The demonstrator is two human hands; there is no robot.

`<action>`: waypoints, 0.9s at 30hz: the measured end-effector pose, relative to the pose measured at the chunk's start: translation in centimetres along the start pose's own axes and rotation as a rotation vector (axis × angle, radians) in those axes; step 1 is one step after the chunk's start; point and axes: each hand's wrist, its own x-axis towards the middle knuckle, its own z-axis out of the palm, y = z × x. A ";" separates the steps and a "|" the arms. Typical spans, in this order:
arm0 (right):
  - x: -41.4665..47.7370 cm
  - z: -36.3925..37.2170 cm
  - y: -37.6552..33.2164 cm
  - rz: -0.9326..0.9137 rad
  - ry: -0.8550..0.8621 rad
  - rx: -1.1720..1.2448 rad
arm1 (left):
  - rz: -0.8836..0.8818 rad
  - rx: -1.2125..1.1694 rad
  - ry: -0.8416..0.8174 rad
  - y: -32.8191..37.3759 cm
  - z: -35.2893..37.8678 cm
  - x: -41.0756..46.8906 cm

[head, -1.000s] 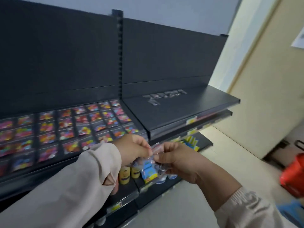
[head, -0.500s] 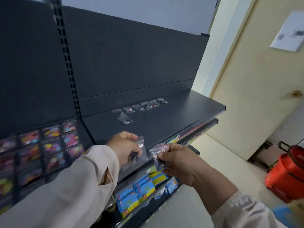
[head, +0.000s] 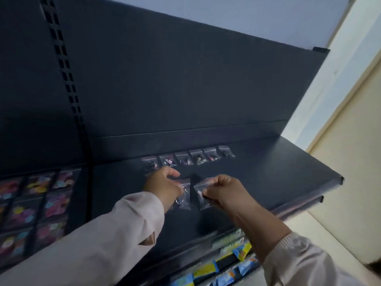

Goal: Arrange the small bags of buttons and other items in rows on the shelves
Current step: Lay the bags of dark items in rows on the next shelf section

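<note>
Clear zip bag [head: 184,195] pinched by left hand [head: 165,187], second bag [head: 203,195] pinched by right hand [head: 223,191], over dark shelf [head: 268,172], contents blurred.

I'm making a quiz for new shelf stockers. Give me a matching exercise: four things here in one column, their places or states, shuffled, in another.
1 left hand
2 row of bags
3 colourful bags
4 blue-yellow packets

a below the top shelf
b left of the upright
c at the top shelf's back
d holds a clear bag

Pairs: 1-d, 2-c, 3-b, 4-a
</note>
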 end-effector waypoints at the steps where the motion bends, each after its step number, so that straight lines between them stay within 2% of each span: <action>1: 1.3 -0.4 0.1 -0.009 -0.020 -0.026 | -0.003 0.036 0.033 -0.1 0.9 0.7; 9: 10.5 -3.5 0.6 -0.012 -0.238 -0.200 | -0.048 0.163 0.210 -0.4 6.2 6.1; 11: 12.3 -4.3 1.2 -0.121 -0.245 -0.427 | -0.015 0.311 0.251 -0.6 6.5 6.3; 14: 13.0 -6.0 1.7 -0.450 -0.239 -0.893 | 0.131 0.634 0.306 -1.0 6.7 5.0; 16: 12.6 -6.9 2.1 -0.685 -0.303 -1.013 | 0.263 0.791 0.252 -1.5 7.4 3.4; 18: 12.2 -7.5 3.0 -0.822 -0.433 -1.092 | 0.321 0.955 0.186 -1.8 8.2 2.3; 19: 12.2 -7.7 3.7 -0.853 -0.499 -1.146 | 0.306 1.047 0.169 -1.9 8.6 1.9; 20: 12.4 -7.9 4.5 -0.885 -0.537 -1.209 | 0.199 1.076 0.078 -1.6 8.9 1.5; 23: 13.0 -8.1 5.8 -0.911 -0.538 -1.301 | 0.080 1.087 -0.064 -2.1 9.4 1.5; 27: 13.5 -7.6 5.1 -0.967 -0.513 -1.392 | 0.130 1.132 -0.060 -2.7 9.4 2.3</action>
